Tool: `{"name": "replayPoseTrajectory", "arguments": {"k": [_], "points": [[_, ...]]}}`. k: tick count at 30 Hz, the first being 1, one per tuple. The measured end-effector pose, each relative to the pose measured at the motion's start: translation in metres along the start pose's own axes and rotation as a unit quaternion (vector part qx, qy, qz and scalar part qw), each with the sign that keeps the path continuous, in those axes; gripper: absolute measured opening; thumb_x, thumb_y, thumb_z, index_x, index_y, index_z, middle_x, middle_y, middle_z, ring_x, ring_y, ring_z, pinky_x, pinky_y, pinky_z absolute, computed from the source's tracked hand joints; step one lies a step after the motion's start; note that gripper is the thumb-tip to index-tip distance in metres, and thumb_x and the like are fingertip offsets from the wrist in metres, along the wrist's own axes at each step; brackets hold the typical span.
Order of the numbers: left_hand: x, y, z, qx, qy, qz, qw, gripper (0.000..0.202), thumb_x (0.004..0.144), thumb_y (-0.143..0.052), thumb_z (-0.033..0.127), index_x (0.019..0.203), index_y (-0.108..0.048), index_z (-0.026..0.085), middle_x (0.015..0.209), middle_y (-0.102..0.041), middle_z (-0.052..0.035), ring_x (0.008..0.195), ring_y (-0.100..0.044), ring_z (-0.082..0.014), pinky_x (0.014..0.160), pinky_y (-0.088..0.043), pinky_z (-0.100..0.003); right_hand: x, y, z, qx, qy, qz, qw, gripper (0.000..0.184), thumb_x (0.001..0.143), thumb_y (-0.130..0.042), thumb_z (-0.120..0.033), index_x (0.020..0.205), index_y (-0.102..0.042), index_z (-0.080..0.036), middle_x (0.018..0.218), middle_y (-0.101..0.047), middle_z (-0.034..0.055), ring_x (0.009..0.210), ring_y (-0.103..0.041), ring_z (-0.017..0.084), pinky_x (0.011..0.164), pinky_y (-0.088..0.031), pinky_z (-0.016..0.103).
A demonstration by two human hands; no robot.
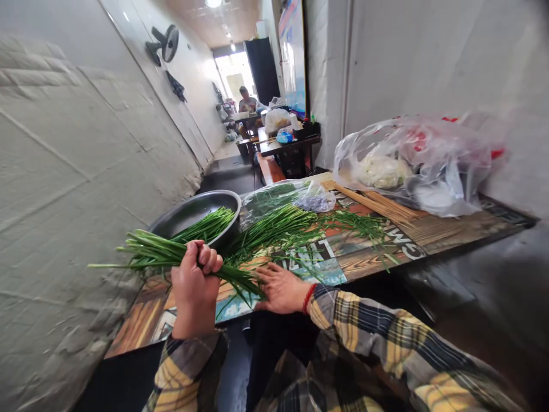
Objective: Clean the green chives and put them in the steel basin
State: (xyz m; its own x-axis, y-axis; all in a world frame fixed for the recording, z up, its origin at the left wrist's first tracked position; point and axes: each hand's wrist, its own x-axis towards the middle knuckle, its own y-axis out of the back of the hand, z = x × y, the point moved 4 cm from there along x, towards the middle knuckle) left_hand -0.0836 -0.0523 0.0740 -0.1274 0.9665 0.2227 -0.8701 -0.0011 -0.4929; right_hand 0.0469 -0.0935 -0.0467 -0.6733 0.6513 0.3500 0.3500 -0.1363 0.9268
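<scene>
My left hand (195, 280) is wrapped tightly around a bunch of long garlic chives (150, 246), its thick pale ends pointing left and its leaf tips right. At those leaf tips is my right hand (285, 289), fingers stretched out and touching the ends. Behind the left hand stands a grey metal bowl (171, 210) with more chives (210, 223) in it. A loose heap of chives (274, 226) lies on the table right of the bowl, with stray leaves scattered farther right.
On the patterned table (364, 260), a clear plastic bag (315, 197) lies behind the heap. Bamboo skewers (373, 203) and a large bag holding something pale (386, 169) are at the right. A white wall (64, 200) rises on the left. Another person (247, 102) sits far back.
</scene>
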Motion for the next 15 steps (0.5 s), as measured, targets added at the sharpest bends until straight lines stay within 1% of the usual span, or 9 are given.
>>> {"name": "replayPoseTrajectory", "arguments": {"k": [1, 2, 4, 5, 7, 9, 11, 12, 15], "points": [[-0.001, 0.002, 0.001, 0.009, -0.001, -0.001, 1.0, 0.017, 0.086, -0.06, 0.025, 0.075, -0.054, 0.013, 0.05, -0.033, 0.0087, 0.039, -0.027, -0.0032, 0.038, -0.028, -0.017, -0.003, -0.002, 0.01, 0.004, -0.016, -0.009, 1.0, 0.058, 0.092, -0.043, -0.054, 0.13, -0.055, -0.012, 0.142, -0.05, 0.0152, 0.137, -0.037, 0.027, 0.111, -0.027, 0.045], [-0.002, 0.006, 0.002, 0.016, -0.001, -0.001, 1.0, 0.017, 0.085, -0.061, 0.026, 0.075, -0.054, 0.014, 0.05, -0.033, 0.0088, 0.039, -0.027, -0.0031, 0.038, -0.028, -0.017, -0.009, -0.002, 0.022, 0.008, -0.035, -0.014, 0.999, 0.057, 0.093, -0.043, -0.053, 0.135, -0.051, -0.015, 0.146, -0.046, 0.0122, 0.138, -0.036, 0.026, 0.111, -0.028, 0.045], [-0.004, 0.015, 0.005, 0.031, 0.0, -0.003, 1.0, 0.017, 0.083, -0.063, 0.027, 0.076, -0.055, 0.014, 0.05, -0.033, 0.0092, 0.038, -0.026, -0.0031, 0.037, -0.027, -0.017, -0.027, 0.0, 0.053, 0.005, -0.098, -0.009, 0.995, 0.058, 0.094, -0.041, -0.049, 0.143, -0.041, -0.018, 0.15, -0.041, 0.0104, 0.139, -0.035, 0.025, 0.113, -0.026, 0.045], [-0.005, 0.019, 0.006, 0.039, 0.0, -0.004, 0.999, 0.017, 0.082, -0.064, 0.027, 0.077, -0.055, 0.014, 0.049, -0.033, 0.0093, 0.038, -0.026, -0.0031, 0.037, -0.027, -0.017, -0.038, 0.002, 0.07, -0.004, -0.13, -0.007, 0.991, 0.057, 0.095, -0.041, -0.047, 0.144, -0.04, -0.018, 0.15, -0.04, 0.0104, 0.14, -0.034, 0.025, 0.114, -0.024, 0.046], [-0.007, 0.026, 0.005, 0.056, 0.004, -0.006, 0.998, 0.017, 0.081, -0.065, 0.028, 0.077, -0.055, 0.015, 0.049, -0.033, 0.0094, 0.037, -0.026, -0.0031, 0.036, -0.026, -0.016, -0.061, 0.009, 0.101, -0.025, -0.181, 0.0, 0.983, 0.054, 0.096, -0.04, -0.042, 0.143, -0.041, -0.018, 0.149, -0.04, 0.0115, 0.139, -0.035, 0.026, 0.113, -0.026, 0.048], [-0.008, 0.031, 0.002, 0.072, 0.018, -0.004, 0.997, 0.017, 0.08, -0.065, 0.029, 0.077, -0.055, 0.015, 0.049, -0.033, 0.0093, 0.037, -0.027, -0.0032, 0.037, -0.026, -0.016, -0.081, 0.021, 0.128, -0.038, -0.222, 0.04, 0.973, 0.046, 0.096, -0.041, -0.036, 0.136, -0.051, -0.017, 0.142, -0.05, 0.0145, 0.134, -0.043, 0.026, 0.11, -0.031, 0.048], [-0.01, 0.033, -0.002, 0.088, 0.038, -0.004, 0.995, 0.018, 0.08, -0.066, 0.03, 0.078, -0.055, 0.015, 0.049, -0.033, 0.0093, 0.038, -0.029, -0.0033, 0.037, -0.026, -0.016, -0.095, 0.035, 0.146, -0.02, -0.259, 0.106, 0.96, 0.038, 0.095, -0.041, -0.032, 0.123, -0.061, -0.015, 0.127, -0.063, 0.0152, 0.122, -0.055, 0.025, 0.105, -0.039, 0.044], [-0.01, 0.034, -0.003, 0.097, 0.049, -0.009, 0.994, 0.019, 0.08, -0.066, 0.031, 0.079, -0.055, 0.016, 0.05, -0.034, 0.0093, 0.038, -0.03, -0.0033, 0.038, -0.027, -0.016, -0.098, 0.04, 0.151, -0.017, -0.266, 0.12, 0.956, 0.037, 0.096, -0.038, -0.03, 0.118, -0.064, -0.014, 0.12, -0.066, 0.0151, 0.116, -0.059, 0.025, 0.1, -0.043, 0.043], [-0.009, 0.033, -0.002, 0.135, 0.062, -0.022, 0.989, 0.022, 0.077, -0.068, 0.034, 0.079, -0.054, 0.016, 0.053, -0.039, 0.0087, 0.039, -0.032, -0.0028, 0.04, -0.029, -0.017, -0.093, 0.051, 0.15, 0.027, -0.28, 0.175, 0.943, 0.036, 0.096, -0.037, -0.032, 0.109, -0.066, -0.017, 0.11, -0.069, 0.0111, 0.102, -0.065, 0.022, 0.09, -0.049, 0.037]]}}
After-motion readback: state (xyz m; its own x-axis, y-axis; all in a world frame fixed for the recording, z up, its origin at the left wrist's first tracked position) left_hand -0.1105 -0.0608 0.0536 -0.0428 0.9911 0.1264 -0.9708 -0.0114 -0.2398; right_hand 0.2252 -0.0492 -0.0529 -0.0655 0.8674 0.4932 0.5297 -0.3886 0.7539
